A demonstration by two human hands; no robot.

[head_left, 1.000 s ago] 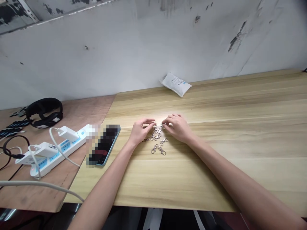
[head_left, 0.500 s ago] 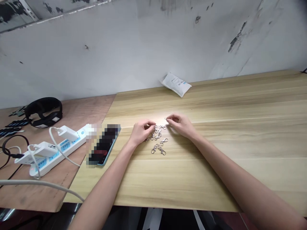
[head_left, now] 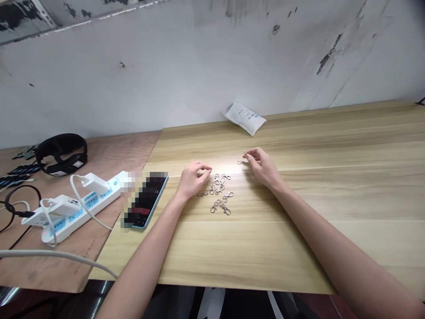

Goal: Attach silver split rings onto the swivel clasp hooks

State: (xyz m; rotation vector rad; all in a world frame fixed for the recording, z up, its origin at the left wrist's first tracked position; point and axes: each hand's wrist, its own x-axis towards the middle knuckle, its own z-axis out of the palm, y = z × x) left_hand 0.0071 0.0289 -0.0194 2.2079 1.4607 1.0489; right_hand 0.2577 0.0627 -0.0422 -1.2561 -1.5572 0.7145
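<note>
A small heap of silver lobster-clasp keychain hooks [head_left: 219, 192] lies on the light wooden table [head_left: 299, 199]. My left hand [head_left: 192, 179] rests at the heap's left edge, fingers curled in a pinch; what they hold is too small to make out. My right hand [head_left: 262, 166] is up and to the right of the heap, thumb and forefinger pinched on a tiny metal piece. A single small silver ring [head_left: 239, 162] lies on the table just left of those fingertips.
A phone [head_left: 146, 201] lies left of my left hand. A white power strip [head_left: 76, 208] with chargers and cables, and a black headset [head_left: 61, 155], sit on the darker board to the left. A white packet [head_left: 245, 117] lies by the wall.
My right hand has drawn away from the heap, up and to the right, and a small ring now lies by its fingertips. My left hand has stayed beside the heap.
</note>
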